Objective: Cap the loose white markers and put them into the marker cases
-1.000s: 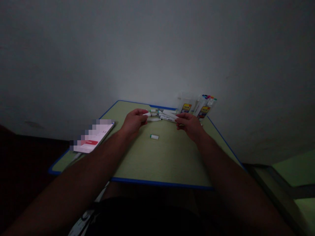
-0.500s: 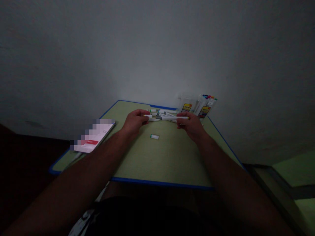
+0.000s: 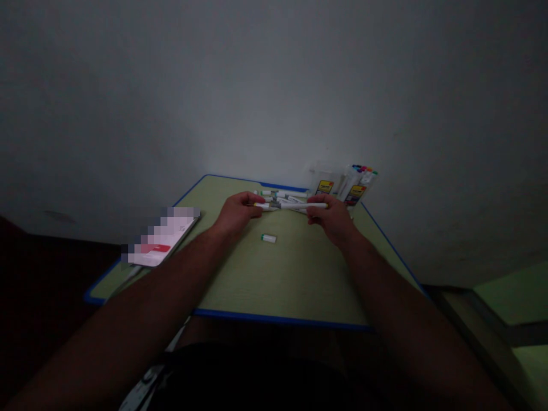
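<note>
My right hand [image 3: 331, 217] pinches one end of a white marker [image 3: 302, 205] held level above the green desk [image 3: 274, 274]. My left hand [image 3: 237, 211] is closed near the marker's other end, its fingertips pinched on a small pale piece, apparently a cap [image 3: 260, 204]. Behind both hands lies a loose pile of white markers [image 3: 282, 197]. A short white cap with a green end [image 3: 269, 238] rests alone on the desk in front of my hands.
Two clear marker packs [image 3: 351, 185] with coloured tips and yellow labels lean on the wall at the desk's far right. A phone with a lit screen [image 3: 160, 240] lies at the left edge. The desk has a blue rim [image 3: 278, 318].
My right hand lifted one white marker from the pile and turned it level. My left hand shifted slightly right toward the marker's end. The loose cap stayed put.
</note>
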Demonstrator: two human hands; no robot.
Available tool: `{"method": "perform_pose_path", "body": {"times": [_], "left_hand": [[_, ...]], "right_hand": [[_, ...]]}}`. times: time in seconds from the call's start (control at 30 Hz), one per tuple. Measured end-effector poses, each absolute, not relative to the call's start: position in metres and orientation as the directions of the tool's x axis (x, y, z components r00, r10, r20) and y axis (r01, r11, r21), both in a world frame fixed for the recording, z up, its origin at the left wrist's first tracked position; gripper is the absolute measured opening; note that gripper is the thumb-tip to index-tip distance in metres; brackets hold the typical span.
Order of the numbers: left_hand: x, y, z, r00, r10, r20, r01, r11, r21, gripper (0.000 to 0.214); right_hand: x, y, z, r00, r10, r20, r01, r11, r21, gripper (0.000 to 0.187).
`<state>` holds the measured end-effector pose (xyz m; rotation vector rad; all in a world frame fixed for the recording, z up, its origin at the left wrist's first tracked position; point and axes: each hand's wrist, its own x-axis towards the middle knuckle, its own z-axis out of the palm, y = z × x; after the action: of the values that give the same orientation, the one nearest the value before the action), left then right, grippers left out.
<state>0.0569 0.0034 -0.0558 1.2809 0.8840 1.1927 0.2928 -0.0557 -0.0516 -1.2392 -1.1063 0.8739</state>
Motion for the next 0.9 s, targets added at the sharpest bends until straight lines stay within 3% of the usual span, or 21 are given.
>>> {"method": "perform_pose_path", "body": {"times": [0.5, 0.73, 0.9], "left_hand": [[0.0596, -0.0013, -0.0547, 0.267, 0.949, 0.167, -0.134, -0.135, 0.982, 0.024], [0.0596, -0.0031, -0.0534, 0.251, 0.954, 0.164, -0.141, -0.131, 0.981, 0.022], [0.06, -0.0036, -0.0527, 0.244, 0.957, 0.16, -0.169, -0.12, 0.978, 0.02]], "right_hand": [[0.2882, -0.0578, -0.0508, 0.244, 0.955, 0.172, 0.096, 0.152, -0.984, 0.036], [0.2885, -0.0576, -0.0523, 0.247, 0.948, 0.198, 0.213, 0.146, -0.966, 0.036], [0.2873, -0.0583, -0.0493, 0.226, 0.959, 0.169, 0.062, 0.158, -0.985, 0.044]]}}
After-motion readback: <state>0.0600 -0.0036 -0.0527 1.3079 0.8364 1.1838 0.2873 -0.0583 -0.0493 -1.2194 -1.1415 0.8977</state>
